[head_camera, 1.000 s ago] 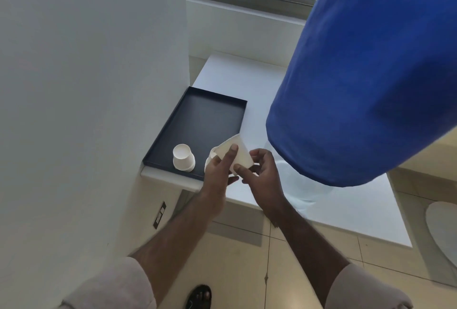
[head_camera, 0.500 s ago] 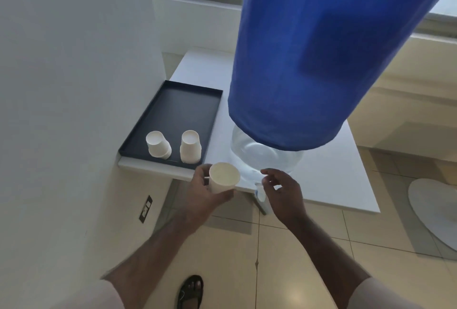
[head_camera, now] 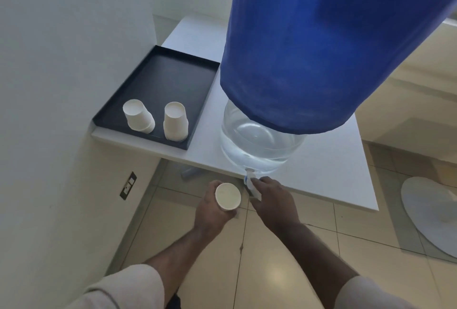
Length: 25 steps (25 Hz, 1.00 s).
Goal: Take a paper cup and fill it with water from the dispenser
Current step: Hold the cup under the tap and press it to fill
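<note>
My left hand (head_camera: 210,212) grips a white paper cup (head_camera: 227,196) upright, mouth up, below the table edge and just left of the tap. The cup looks empty. The dispenser is a clear water jug (head_camera: 259,145) under a blue cloth cover (head_camera: 309,48), standing on the white table (head_camera: 333,175). Its small white tap (head_camera: 250,180) juts over the table's front edge. My right hand (head_camera: 272,199) has its fingers closed on the tap. No water stream is visible.
A black tray (head_camera: 170,73) on the table's left end holds two stacks of upside-down paper cups (head_camera: 138,115) (head_camera: 175,120). A white wall (head_camera: 61,86) with a socket (head_camera: 128,185) stands close on the left. Beige tiled floor lies below, with a white fan base (head_camera: 430,209) at right.
My left hand has lowered the cup below the table edge and brought it toward the tap. My right hand moved from beside the tap onto it. The view shifted down.
</note>
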Each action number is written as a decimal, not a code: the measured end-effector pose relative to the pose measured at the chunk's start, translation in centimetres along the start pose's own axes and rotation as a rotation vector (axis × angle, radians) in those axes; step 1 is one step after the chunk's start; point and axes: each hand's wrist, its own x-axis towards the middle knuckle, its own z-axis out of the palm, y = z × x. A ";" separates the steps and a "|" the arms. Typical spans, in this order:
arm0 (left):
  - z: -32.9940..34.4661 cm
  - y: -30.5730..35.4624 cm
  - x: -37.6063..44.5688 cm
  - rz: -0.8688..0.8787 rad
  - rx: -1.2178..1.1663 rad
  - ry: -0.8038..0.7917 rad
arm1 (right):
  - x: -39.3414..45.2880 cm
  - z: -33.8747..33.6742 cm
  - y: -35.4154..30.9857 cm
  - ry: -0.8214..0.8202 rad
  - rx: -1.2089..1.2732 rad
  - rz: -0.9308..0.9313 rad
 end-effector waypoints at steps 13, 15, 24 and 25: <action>6.0 -0.4 3.1 -0.044 -0.058 0.036 | 1.7 1.0 0.9 0.006 -0.210 -0.074; 6.1 -0.3 3.5 -0.037 -0.052 0.040 | 1.8 0.9 1.0 0.013 -0.200 -0.075; 6.9 -0.3 4.6 -0.024 -0.050 0.049 | 2.3 0.3 1.1 0.001 -0.155 -0.073; 7.0 -0.4 4.6 -0.019 -0.047 0.047 | 2.3 0.2 1.1 0.003 -0.150 -0.073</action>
